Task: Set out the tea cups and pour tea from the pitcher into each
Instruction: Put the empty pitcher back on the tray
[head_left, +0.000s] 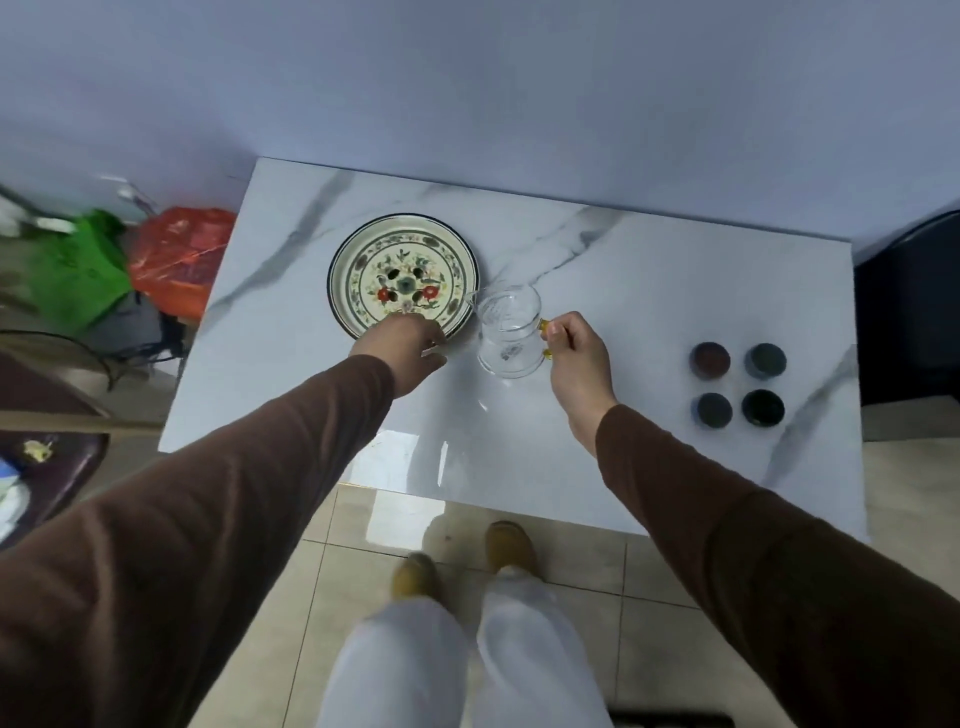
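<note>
Here we are at the marble table (623, 467), and the set-up step looks barely under way; the four tea cups (737, 384) sit bunched in a square at the right, well apart from everything else, none of them set out on the plate. The right hand (576, 364) is curled round the yellow handle of the glass pitcher (506, 332), which stands upright near the middle, just right of the flowered plate (404, 280); the left hand (405, 348) reaches over the plate's near rim, fingers bent downward, and whether it grips the rim or merely rests there I cannot tell. My read: the cups need fetching across before any pouring, so the next move calls for a hand to go free and travel right. Hard to judge: the pitcher's clear contents, tea or water; its spout blurs against the plate; the cups' insides read only as dark discs.
</note>
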